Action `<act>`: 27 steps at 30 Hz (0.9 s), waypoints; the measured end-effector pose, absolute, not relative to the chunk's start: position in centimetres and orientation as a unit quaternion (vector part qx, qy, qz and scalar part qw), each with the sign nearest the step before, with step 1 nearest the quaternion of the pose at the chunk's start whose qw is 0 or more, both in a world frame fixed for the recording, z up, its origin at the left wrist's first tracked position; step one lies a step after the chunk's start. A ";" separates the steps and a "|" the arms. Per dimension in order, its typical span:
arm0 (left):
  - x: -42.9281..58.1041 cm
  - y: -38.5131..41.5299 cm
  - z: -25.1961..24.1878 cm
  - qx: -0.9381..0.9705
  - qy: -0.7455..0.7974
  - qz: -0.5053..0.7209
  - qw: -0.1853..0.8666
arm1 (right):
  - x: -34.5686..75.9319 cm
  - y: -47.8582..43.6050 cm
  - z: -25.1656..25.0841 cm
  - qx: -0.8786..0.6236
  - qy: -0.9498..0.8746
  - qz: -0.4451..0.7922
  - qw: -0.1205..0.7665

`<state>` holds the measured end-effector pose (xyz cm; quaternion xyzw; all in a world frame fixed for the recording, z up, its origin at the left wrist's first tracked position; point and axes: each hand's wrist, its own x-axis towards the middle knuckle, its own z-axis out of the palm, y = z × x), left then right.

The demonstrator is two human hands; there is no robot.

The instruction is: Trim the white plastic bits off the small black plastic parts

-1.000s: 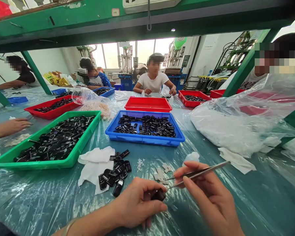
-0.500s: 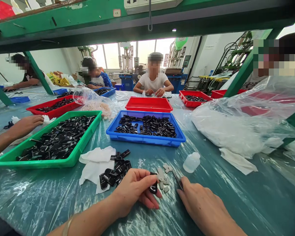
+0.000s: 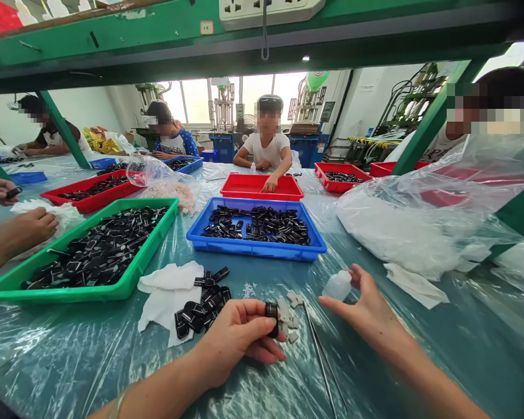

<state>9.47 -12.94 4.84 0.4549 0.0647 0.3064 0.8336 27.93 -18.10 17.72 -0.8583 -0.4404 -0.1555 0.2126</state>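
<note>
Left hand fingers grip the light, stiff black moulded part, best held by its edges; the open right hand is at the soft plastic bottle, two o'clock.

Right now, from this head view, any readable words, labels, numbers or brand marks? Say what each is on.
No text can be read.
Small label on the green shelf rail: too small to read.
Dark sign by the far machine: too blurred to read.
White notice on the far wall: too small to read.

Left hand curled, right hand open, fingers spread
</note>
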 end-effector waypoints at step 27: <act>9.1 -13.7 4.6 0.504 -0.026 0.188 0.843 | 23.9 -20.8 15.1 -0.402 -0.667 -0.626 0.033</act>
